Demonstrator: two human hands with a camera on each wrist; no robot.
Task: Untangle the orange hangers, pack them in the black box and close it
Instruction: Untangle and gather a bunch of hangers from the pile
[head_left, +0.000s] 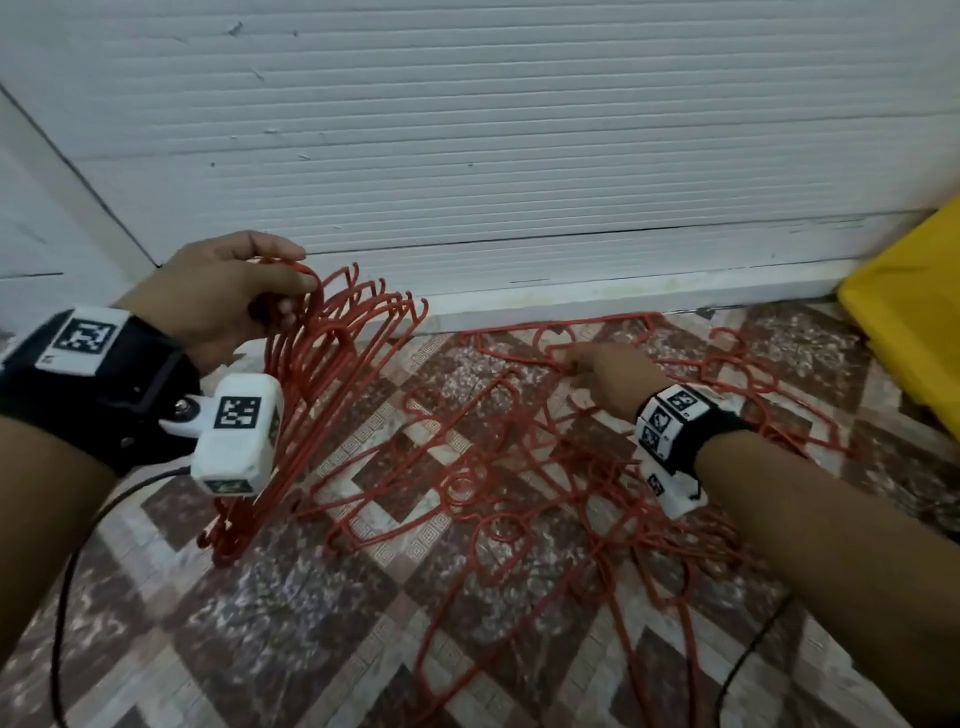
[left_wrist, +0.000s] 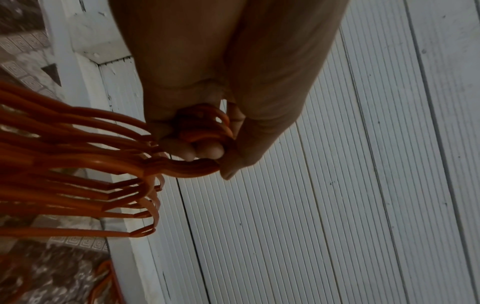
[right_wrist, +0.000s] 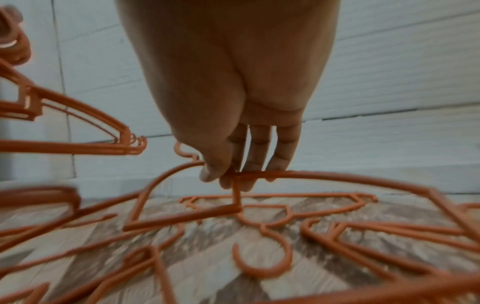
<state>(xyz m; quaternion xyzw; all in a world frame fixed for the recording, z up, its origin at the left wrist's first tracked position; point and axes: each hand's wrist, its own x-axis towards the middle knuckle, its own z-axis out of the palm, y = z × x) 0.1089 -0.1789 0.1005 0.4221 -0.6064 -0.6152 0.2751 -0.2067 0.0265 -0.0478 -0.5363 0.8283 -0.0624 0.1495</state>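
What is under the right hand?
The right hand pinches one hanger off the tangled pile lying on the tiled floor. Floor beneath the palm is hidden in the head view.

White ribbed wall panels (head_left: 519, 130) run across the back, scuffed and chipped in spots, with horizontal seams between them. A second white panel (head_left: 47, 218) meets it at a corner on the left. White baseboard (head_left: 597, 291) along the bottom, stained. Floor (head_left: 322, 623) is tiled in a diagonal pattern: dark red-brown marbled squares with pale bands carrying small square-spiral motifs. Yellow object (head_left: 914, 312) at right edge, on the floor near the wall; what it is cannot be told. Light dim, even, indoor.
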